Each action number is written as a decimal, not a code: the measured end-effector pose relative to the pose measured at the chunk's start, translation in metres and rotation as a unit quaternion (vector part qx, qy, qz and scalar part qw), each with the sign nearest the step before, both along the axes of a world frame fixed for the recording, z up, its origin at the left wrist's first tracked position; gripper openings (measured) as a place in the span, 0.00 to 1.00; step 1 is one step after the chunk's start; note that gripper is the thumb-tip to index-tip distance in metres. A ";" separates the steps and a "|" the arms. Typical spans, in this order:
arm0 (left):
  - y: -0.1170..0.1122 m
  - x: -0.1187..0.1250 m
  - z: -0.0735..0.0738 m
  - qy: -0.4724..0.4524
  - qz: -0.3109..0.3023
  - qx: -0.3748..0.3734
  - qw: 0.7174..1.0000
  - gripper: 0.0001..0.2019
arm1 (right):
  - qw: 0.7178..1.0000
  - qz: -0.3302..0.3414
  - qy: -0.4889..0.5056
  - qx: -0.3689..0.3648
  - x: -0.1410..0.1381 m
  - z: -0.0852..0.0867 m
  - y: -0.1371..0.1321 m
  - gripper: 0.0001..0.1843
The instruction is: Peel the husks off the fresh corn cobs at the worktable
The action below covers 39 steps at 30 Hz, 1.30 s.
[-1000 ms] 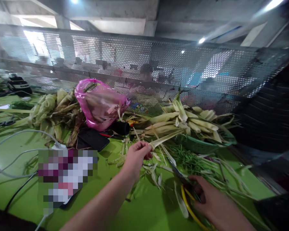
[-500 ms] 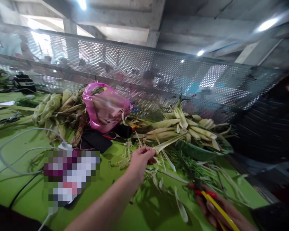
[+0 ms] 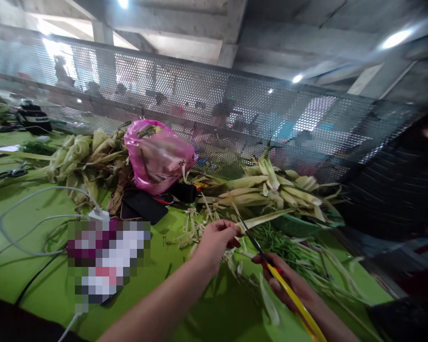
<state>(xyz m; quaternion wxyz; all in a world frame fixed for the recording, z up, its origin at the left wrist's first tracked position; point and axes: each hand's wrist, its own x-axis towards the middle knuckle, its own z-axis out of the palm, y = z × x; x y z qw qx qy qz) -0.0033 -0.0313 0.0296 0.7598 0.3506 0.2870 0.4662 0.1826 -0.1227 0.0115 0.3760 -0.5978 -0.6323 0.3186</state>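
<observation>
1. A pale husk strip is pinched between the thumb and fingers of the left hand; its far end is stretched toward the green basket.
2. Yellow-handled scissors are gripped in the right hand, their dark blades pointed up and leftward beside the left fingertips. Whether the strip is touched by the blades cannot be told from this angle.
3. The basket is heaped with husks, some of which are spread past its left side, just beyond the strip.
4. Green shreds are strewn in front of the basket, close to the scissors. The green table is littered with pale scraps around the left hand.
5. Farther left, a pink bag is set beside a second husk pile, with a black cylinder and dark flat slabs lying in front.
6. The near left is crossed by cables, and a white plug is seen there.
7. The far edge is closed off by a perforated screen; at right, a person in dark clothing is partly seen.
</observation>
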 end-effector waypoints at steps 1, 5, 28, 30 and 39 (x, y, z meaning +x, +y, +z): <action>-0.001 0.000 0.001 0.004 -0.002 0.000 1.000 0.11 | 1.000 0.003 0.006 -0.009 -0.002 0.003 0.001 0.32; -0.002 0.001 0.003 0.008 -0.007 -0.002 1.000 0.11 | 0.999 -0.004 0.033 -0.038 -0.011 0.010 0.000 0.32; 0.004 -0.001 -0.005 0.018 0.000 0.013 1.000 0.09 | 0.930 -0.106 -0.349 -0.034 0.045 0.008 -0.003 0.25; 0.001 -0.001 -0.003 0.031 0.000 0.022 0.999 0.08 | 0.935 -0.119 -0.334 0.018 0.039 0.019 0.000 0.21; -0.004 0.004 -0.004 0.036 0.005 0.071 0.997 0.09 | 0.991 -0.098 0.086 0.033 -0.044 0.038 0.038 0.22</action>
